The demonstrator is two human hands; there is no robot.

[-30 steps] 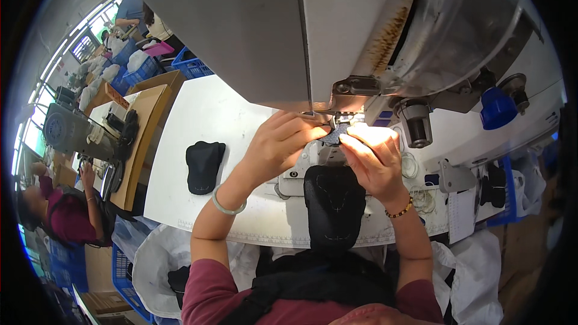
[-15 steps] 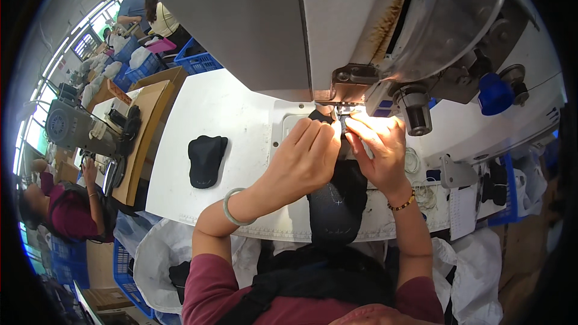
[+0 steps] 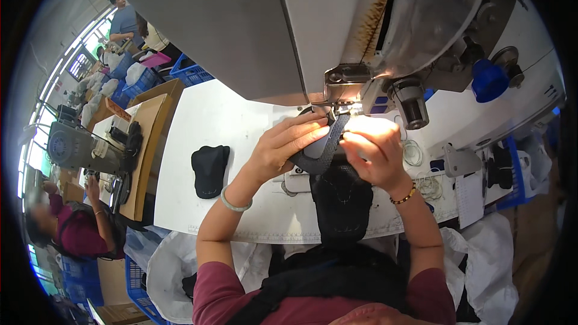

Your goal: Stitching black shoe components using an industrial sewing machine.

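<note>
One dark curved fabric piece [image 3: 319, 160] sits under the sewing machine [image 3: 241, 30], pinched by the left hand [image 3: 288, 145] and the right hand [image 3: 378, 155]. A black panel [image 3: 342, 210] lies just nearer the person, a smaller black piece [image 3: 210, 171] well left, coiled thread [image 3: 428, 188] to the right. The machine's bulk hides part of the white table [image 3: 177, 198].
</note>
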